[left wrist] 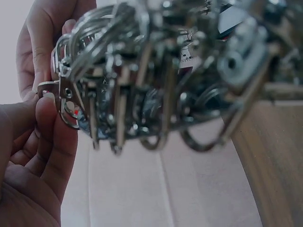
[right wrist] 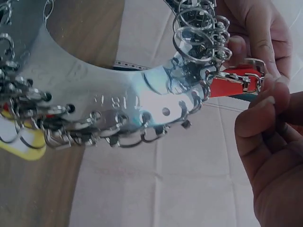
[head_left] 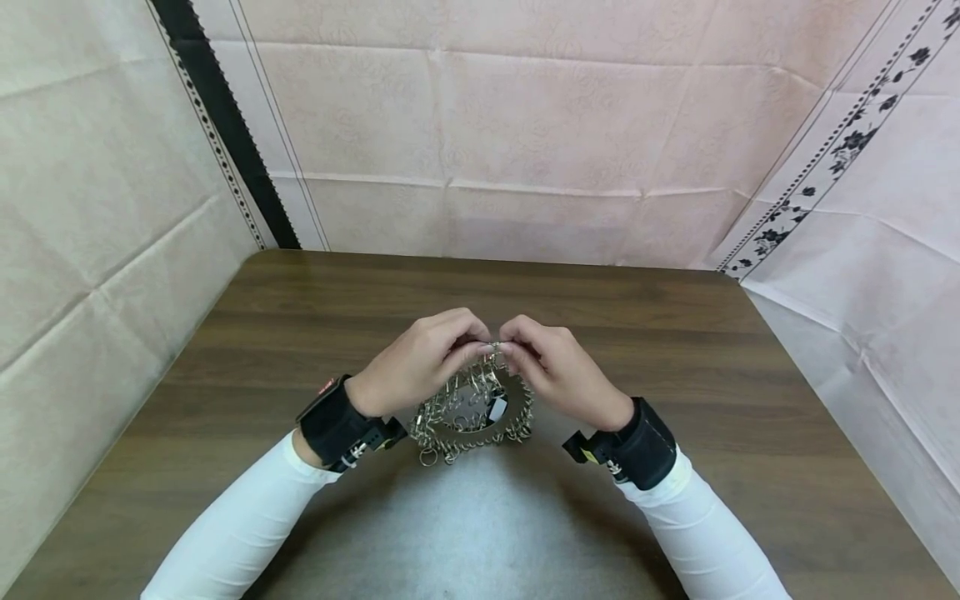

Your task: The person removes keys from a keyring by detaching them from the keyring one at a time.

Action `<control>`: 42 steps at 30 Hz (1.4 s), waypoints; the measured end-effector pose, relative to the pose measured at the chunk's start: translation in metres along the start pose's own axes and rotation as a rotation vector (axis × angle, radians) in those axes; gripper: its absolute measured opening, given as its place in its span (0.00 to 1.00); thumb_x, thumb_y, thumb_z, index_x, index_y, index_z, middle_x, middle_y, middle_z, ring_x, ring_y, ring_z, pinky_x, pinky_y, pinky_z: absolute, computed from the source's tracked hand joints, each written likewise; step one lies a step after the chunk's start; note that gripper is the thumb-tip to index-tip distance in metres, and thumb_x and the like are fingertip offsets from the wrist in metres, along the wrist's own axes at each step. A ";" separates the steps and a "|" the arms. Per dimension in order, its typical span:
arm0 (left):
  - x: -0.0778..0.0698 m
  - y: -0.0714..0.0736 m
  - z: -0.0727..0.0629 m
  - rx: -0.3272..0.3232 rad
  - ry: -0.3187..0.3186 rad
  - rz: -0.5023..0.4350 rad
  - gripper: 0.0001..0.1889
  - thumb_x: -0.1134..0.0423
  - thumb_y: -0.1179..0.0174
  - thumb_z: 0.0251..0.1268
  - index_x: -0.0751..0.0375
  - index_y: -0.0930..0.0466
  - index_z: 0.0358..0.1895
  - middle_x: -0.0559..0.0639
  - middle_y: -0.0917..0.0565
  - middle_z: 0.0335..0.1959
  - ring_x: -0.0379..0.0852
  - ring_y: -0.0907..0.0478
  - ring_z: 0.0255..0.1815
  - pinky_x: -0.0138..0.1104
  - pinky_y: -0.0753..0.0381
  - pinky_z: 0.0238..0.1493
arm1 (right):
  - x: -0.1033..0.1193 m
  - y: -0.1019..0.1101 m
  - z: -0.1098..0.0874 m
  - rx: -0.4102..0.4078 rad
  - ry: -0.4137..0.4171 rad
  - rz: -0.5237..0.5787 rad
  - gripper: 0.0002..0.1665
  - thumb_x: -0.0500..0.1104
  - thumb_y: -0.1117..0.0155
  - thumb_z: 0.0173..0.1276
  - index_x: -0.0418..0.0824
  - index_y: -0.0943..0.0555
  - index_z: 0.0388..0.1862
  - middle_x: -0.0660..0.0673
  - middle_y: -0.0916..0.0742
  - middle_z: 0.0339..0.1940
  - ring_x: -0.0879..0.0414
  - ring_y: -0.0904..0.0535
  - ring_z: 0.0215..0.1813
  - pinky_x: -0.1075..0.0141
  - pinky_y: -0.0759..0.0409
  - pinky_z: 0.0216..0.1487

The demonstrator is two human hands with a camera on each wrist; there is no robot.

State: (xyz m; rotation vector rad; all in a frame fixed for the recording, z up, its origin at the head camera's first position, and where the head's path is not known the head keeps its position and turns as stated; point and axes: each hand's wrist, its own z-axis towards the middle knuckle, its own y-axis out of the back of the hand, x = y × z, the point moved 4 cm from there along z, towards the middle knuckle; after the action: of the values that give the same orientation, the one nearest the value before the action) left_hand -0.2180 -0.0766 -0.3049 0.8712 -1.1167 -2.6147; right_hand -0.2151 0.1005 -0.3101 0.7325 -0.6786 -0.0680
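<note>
A flat metal ring plate (head_left: pixel 517 404), its rim hung with many small wire rings and clips, is held up over the table. My left hand (head_left: pixel 420 358) pinches a small metal clip (left wrist: pixel 49 86) at the plate's top edge between thumb and finger. My right hand (head_left: pixel 562 371) meets it there, thumb and fingertip pinching the clip's outer end. In the right wrist view, the plate's shiny face (right wrist: pixel 111 90) and wide round hole show. A red piece (right wrist: pixel 229 85) appears behind the clip, and a yellow-edged piece (right wrist: pixel 28 146) shows at lower left; what they are is unclear.
The brown wood-grain table (head_left: pixel 300 333) lies below both arms. Pale patterned cloth (head_left: pixel 540 125) hangs behind it and along both sides. Each wrist bears a black strap (head_left: pixel 648 446) with a small camera.
</note>
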 end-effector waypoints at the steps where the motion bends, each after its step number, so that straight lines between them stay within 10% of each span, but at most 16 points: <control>1: 0.001 0.000 0.000 0.002 0.004 0.000 0.02 0.69 0.39 0.72 0.61 0.22 0.43 0.48 0.19 0.36 0.37 0.27 0.35 0.29 0.23 0.36 | -0.001 -0.001 0.000 0.002 -0.007 0.016 0.03 0.31 0.45 0.77 0.37 0.25 0.41 0.48 0.21 0.26 0.64 0.27 0.25 0.71 0.25 0.25; 27: 0.009 0.002 0.000 0.026 0.037 0.027 0.03 0.66 0.41 0.74 0.61 0.22 0.45 0.47 0.20 0.36 0.37 0.26 0.34 0.29 0.23 0.34 | -0.014 -0.007 -0.002 -0.012 -0.168 0.298 0.04 0.31 0.50 0.79 0.31 0.27 0.42 0.40 0.20 0.27 0.55 0.25 0.23 0.66 0.21 0.26; 42: 0.003 -0.005 -0.001 -0.014 -0.017 0.033 0.02 0.68 0.40 0.72 0.61 0.22 0.43 0.46 0.20 0.36 0.36 0.27 0.35 0.28 0.23 0.36 | -0.004 -0.004 -0.001 0.018 -0.057 0.097 0.02 0.34 0.47 0.78 0.35 0.26 0.44 0.45 0.20 0.27 0.61 0.26 0.25 0.69 0.22 0.27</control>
State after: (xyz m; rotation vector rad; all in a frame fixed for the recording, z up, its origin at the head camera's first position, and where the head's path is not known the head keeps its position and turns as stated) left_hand -0.2199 -0.0752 -0.3103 0.8227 -1.1064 -2.6050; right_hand -0.2174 0.0988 -0.3155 0.7155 -0.7690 0.0061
